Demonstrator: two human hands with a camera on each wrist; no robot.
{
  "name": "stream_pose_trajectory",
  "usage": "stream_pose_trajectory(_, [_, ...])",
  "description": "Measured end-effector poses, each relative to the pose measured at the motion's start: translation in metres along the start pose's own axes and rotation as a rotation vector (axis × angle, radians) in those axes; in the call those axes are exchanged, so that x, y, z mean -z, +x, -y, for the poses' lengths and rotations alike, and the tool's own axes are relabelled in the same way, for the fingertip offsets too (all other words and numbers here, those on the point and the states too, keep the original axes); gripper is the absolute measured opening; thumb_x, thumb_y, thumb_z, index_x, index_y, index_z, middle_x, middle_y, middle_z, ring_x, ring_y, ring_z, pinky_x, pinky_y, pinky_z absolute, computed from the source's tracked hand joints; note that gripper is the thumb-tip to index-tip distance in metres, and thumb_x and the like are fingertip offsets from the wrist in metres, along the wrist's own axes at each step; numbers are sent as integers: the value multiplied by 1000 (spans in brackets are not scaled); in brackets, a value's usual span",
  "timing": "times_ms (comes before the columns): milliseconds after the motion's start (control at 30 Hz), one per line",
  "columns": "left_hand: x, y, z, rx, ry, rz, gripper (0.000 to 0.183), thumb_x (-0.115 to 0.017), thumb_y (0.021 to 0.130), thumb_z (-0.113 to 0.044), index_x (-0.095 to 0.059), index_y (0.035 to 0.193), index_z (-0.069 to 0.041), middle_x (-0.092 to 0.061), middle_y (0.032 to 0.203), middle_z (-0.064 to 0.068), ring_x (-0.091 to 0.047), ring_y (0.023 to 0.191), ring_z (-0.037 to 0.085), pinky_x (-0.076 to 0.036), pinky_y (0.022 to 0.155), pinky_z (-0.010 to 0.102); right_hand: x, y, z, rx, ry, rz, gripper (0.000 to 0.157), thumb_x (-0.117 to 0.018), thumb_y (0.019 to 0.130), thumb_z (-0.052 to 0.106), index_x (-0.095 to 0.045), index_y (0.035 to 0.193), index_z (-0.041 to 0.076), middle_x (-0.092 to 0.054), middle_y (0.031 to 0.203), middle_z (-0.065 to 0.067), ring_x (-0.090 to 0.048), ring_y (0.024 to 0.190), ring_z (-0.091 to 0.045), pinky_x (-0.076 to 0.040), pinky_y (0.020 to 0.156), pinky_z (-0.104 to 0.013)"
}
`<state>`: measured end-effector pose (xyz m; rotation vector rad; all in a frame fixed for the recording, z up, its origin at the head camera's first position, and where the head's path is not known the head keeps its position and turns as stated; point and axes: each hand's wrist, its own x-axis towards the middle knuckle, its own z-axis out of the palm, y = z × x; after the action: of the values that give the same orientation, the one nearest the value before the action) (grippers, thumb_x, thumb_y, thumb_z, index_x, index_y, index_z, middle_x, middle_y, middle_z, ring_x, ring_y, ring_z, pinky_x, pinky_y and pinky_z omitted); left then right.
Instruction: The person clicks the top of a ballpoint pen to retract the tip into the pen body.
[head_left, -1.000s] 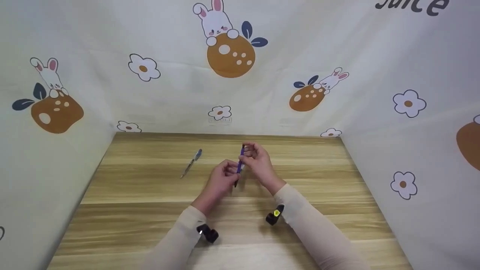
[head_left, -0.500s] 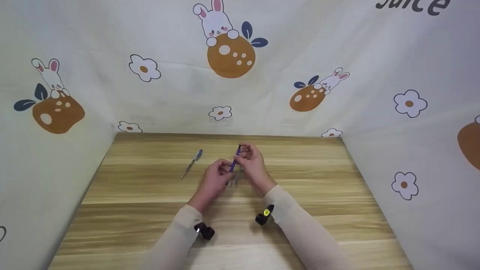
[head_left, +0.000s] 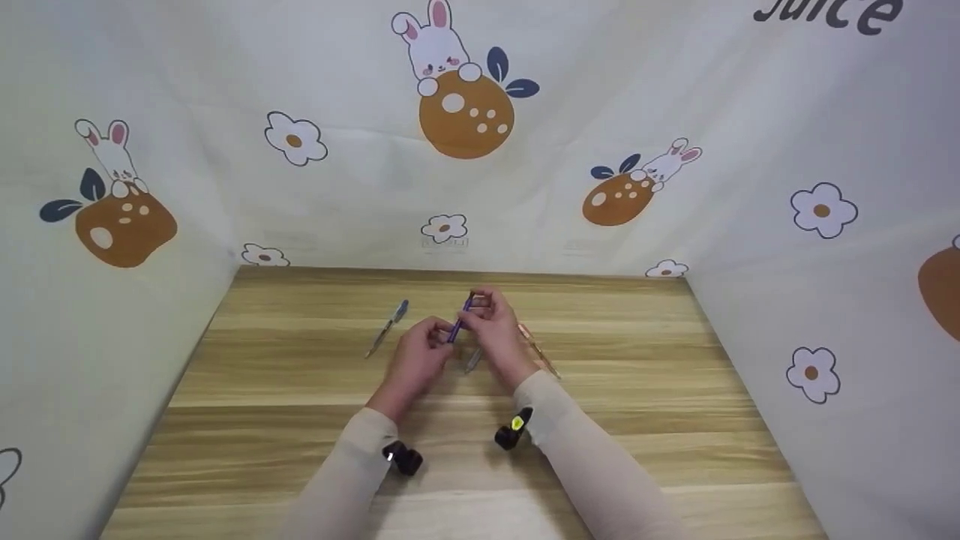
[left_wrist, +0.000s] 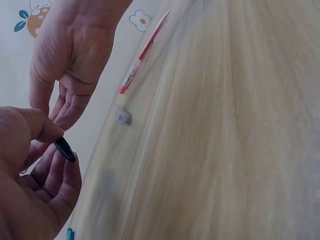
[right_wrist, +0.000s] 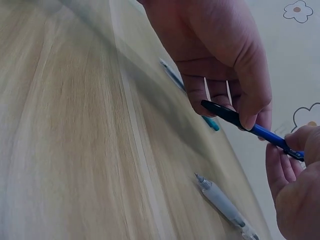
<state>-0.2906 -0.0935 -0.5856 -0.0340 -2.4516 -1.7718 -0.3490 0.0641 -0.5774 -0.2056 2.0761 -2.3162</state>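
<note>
A blue-violet pen with a black tip end [head_left: 460,319] is held above the table between both hands, slanting from upper right to lower left in the head view. My left hand [head_left: 418,358] pinches its black end [left_wrist: 64,149] between thumb and fingers. At the other end, my right hand [head_left: 495,328] grips the blue barrel [right_wrist: 269,135] near the clip. Under the hands lies a grey-white pen [right_wrist: 222,202], partly covered by the right hand in the head view.
Left of the hands, a clear pen with a blue-green end [head_left: 388,328] lies on the wooden table [head_left: 300,435]. A red pen [left_wrist: 145,52] lies beyond the right wrist. Printed cloth [head_left: 360,187] walls the table at the back and sides.
Both hands have shifted left together with the blue-violet pen, which leans more. The grey-white pen and the red pen have come into view from behind the right hand and arm.
</note>
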Motion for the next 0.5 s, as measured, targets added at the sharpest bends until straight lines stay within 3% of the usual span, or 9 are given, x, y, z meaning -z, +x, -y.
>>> stream_pose_trajectory(133, [4, 1, 2, -12, 58, -14, 27, -72, 91, 5, -75, 115, -5, -75, 95, 5, -68, 86, 17, -56, 73, 32, -6, 4, -6, 7, 32, -12, 46, -76, 95, -12, -61, 137, -3, -62, 130, -31, -71, 101, -20, -65, 87, -32])
stream_pose_trajectory(367, [12, 2, 7, -2, 94, -16, 26, -74, 93, 3, -76, 116, -8, -75, 99, 6, -69, 89, 20, -58, 80, 38, -15, 3, -7, -18, 36, -43, 43, -76, 95, -12, -62, 134, -2, -66, 117, -17, -70, 97, -17, -65, 83, -31])
stream_pose_trajectory(500, [15, 2, 8, -21, 111, -22, 26, -75, 93, 4, -76, 116, -7, -75, 98, 6, -70, 90, 21, -60, 82, 41, -18, 4, -9, -11, 37, -51, 43, -75, 94, -13, -62, 133, -3, -67, 116, -16, -70, 95, -16, -65, 82, -31])
